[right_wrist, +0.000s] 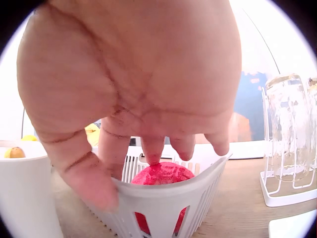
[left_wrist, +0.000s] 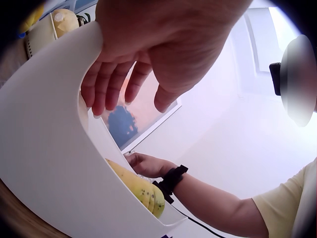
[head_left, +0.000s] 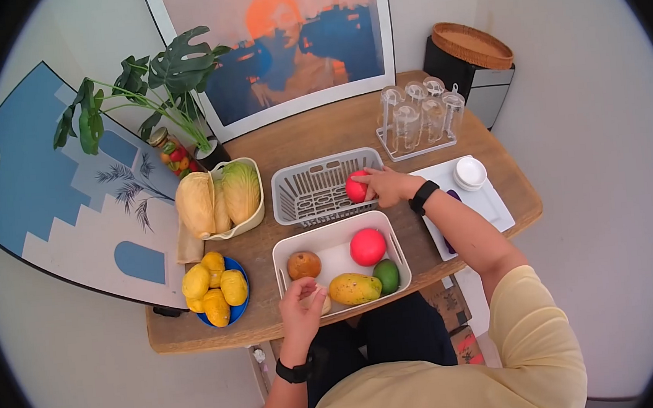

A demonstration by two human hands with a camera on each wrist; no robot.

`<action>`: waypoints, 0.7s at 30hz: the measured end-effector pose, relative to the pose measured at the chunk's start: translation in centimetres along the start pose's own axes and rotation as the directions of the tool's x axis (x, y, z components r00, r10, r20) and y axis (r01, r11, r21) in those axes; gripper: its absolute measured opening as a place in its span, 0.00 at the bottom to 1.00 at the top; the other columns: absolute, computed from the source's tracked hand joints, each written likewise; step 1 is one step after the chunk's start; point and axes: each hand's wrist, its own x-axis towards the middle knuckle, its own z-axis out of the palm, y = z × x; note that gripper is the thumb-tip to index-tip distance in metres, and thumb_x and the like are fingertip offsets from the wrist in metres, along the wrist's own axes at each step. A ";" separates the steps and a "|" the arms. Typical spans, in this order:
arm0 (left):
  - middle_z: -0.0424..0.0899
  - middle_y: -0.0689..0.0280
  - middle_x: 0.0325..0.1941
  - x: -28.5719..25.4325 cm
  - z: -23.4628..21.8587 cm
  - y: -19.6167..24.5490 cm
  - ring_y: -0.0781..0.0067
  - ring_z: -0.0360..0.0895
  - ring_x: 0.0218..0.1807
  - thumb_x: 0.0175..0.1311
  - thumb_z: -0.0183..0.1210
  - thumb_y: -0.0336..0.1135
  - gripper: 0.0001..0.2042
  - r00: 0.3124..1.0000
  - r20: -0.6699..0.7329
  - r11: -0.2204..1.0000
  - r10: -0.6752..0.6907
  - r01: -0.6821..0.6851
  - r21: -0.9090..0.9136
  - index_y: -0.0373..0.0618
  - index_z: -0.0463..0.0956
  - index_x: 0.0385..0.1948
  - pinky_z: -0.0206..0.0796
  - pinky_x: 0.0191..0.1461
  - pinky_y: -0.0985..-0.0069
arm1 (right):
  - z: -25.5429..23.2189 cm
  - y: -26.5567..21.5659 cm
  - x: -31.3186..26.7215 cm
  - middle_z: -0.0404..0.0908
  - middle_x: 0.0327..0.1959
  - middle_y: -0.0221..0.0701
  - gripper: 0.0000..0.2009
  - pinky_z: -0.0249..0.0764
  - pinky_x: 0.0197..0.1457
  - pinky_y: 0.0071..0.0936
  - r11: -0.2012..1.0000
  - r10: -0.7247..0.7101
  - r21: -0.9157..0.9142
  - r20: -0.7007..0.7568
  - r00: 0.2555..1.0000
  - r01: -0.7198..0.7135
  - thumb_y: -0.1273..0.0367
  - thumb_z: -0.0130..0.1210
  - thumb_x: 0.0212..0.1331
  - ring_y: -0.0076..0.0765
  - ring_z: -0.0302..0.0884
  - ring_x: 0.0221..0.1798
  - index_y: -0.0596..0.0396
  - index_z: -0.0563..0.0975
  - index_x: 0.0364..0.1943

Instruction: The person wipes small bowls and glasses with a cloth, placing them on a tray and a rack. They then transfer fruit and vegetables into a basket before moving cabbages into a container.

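Observation:
My right hand point(head_left: 390, 186) reaches into the right end of the grey slotted basket point(head_left: 289, 199). Its fingers extend over a bright pinkish-red round fruit point(right_wrist: 163, 173), with the fingertips right at its top, while the thumb lies by the basket's rim. Over the near wall of the white bin point(head_left: 284, 247) hovers my left hand point(head_left: 302, 313), fingers loosely bent, close to a pale round item point(head_left: 324, 302) partly hidden by it. The bin also holds a brown round fruit point(head_left: 304, 265), a larger pinkish-red round fruit point(head_left: 368, 247), a yellow papaya point(head_left: 355, 288) and a green mango point(head_left: 386, 276).
Yellow fruits point(head_left: 214, 289) fill a blue bowl at the left; cabbages point(head_left: 239, 189) stand in a cream basket behind it. Glass mugs point(head_left: 419, 116) hang on a rack at the back right. A white tray point(head_left: 495, 204) with small white bowls point(head_left: 470, 173) lies beneath my right forearm.

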 end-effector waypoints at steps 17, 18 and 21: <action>0.63 0.51 0.53 -2.1 2.3 0.3 0.47 0.61 0.56 0.39 0.68 0.32 0.29 0.945 0.264 0.845 0.194 -0.298 0.444 0.39 0.67 0.48 0.55 0.60 0.63 | 4.4 -15.3 -7.1 0.78 0.32 0.46 0.22 0.72 0.40 0.41 0.999 0.035 -0.037 0.144 0.989 -0.030 0.55 0.59 0.44 0.49 0.77 0.37 0.60 0.74 0.36; 0.63 0.51 0.53 -2.5 2.5 0.3 0.47 0.61 0.56 0.39 0.68 0.32 0.29 0.944 0.260 0.843 0.202 -0.303 0.445 0.39 0.67 0.48 0.55 0.60 0.63 | 4.7 -15.3 -6.9 0.78 0.32 0.46 0.22 0.72 0.40 0.41 0.999 0.035 -0.042 0.137 0.990 -0.029 0.55 0.59 0.44 0.49 0.77 0.37 0.60 0.74 0.36; 0.62 0.48 0.57 -2.9 2.2 2.5 0.46 0.57 0.62 0.46 0.63 0.33 0.26 0.928 0.238 0.851 0.286 -0.361 0.383 0.37 0.65 0.49 0.47 0.65 0.54 | 4.0 -15.1 -7.2 0.78 0.32 0.44 0.24 0.72 0.41 0.39 0.998 0.003 -0.057 0.162 0.987 0.006 0.54 0.60 0.43 0.48 0.77 0.38 0.57 0.73 0.39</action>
